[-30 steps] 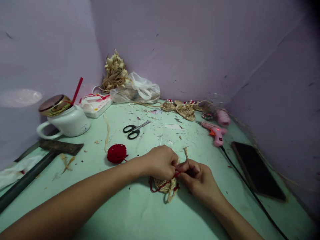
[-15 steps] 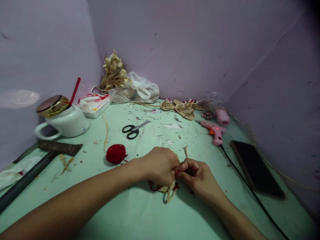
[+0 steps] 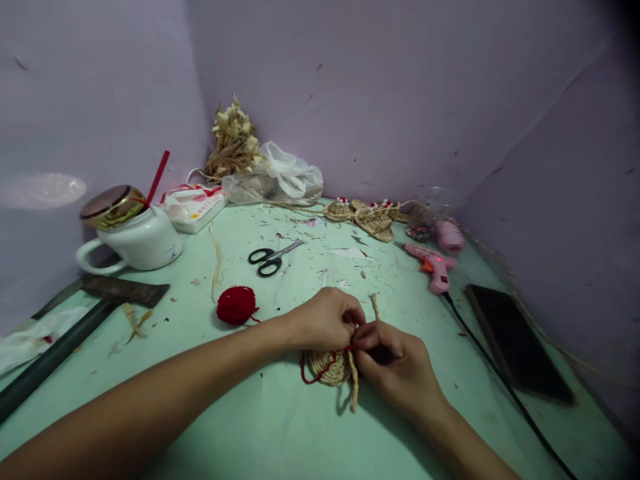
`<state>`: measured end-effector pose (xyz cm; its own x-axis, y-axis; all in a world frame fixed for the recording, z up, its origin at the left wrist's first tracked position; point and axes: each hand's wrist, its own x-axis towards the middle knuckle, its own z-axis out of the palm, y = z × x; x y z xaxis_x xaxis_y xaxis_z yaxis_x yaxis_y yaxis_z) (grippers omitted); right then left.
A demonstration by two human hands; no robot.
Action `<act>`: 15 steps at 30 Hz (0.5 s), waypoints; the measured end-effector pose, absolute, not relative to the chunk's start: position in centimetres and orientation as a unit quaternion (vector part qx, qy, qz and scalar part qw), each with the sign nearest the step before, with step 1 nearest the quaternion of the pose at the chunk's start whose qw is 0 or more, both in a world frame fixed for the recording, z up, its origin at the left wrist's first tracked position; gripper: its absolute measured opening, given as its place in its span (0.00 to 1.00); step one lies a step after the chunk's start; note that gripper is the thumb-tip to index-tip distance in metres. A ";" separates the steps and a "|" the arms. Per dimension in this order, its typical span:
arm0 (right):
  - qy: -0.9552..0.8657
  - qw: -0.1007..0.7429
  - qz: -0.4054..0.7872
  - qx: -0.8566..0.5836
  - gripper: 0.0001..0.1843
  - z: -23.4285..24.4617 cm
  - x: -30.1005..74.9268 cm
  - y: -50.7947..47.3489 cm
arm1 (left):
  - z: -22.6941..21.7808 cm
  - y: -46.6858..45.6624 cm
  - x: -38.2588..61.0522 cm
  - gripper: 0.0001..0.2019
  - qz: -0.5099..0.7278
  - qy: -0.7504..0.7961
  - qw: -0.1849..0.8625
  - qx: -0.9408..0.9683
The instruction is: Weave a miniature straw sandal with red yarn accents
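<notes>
A coiled straw braid piece [image 3: 327,367] lies on the green tabletop, partly under my hands. Red yarn [image 3: 320,379] loops across it and runs up to my fingers. My left hand [image 3: 330,317] is closed above the piece, its fingertips bent down and mostly hidden. Thumb and finger of my right hand [image 3: 400,360] pinch the red yarn at the right side of the coil. One loose braid end [image 3: 354,390] hangs toward me, and another braid end [image 3: 375,305] sticks up behind my right hand. A red yarn ball [image 3: 237,305] rests left of my left wrist.
Black-handled scissors [image 3: 275,258] lie beyond the yarn ball. At right are a pink glue gun [image 3: 434,265], its cord and a phone [image 3: 519,343]. A hammer [image 3: 125,292] and white mug [image 3: 143,243] stand left. Finished woven pieces [image 3: 374,220] lie at the back.
My left hand has lifted and turned from a fist over the piece, uncovering more of the coil and red yarn. The view has shifted slightly.
</notes>
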<state>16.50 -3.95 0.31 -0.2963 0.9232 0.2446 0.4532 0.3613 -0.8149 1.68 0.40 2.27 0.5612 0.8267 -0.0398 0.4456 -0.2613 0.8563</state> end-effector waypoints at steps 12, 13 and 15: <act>-0.859 0.350 -0.064 -0.369 0.06 0.4 16.4 -4.8 | 2.8 0.8 0.2 0.12 0.152 0.335 0.417 0.831; -0.860 0.346 -0.074 -0.368 0.06 0.5 16.4 -4.8 | 2.8 0.9 0.2 0.12 0.146 0.329 0.422 0.832; -0.862 0.340 -0.087 -0.366 0.06 0.6 16.3 -4.9 | 2.7 1.1 0.0 0.13 0.136 0.318 0.421 0.838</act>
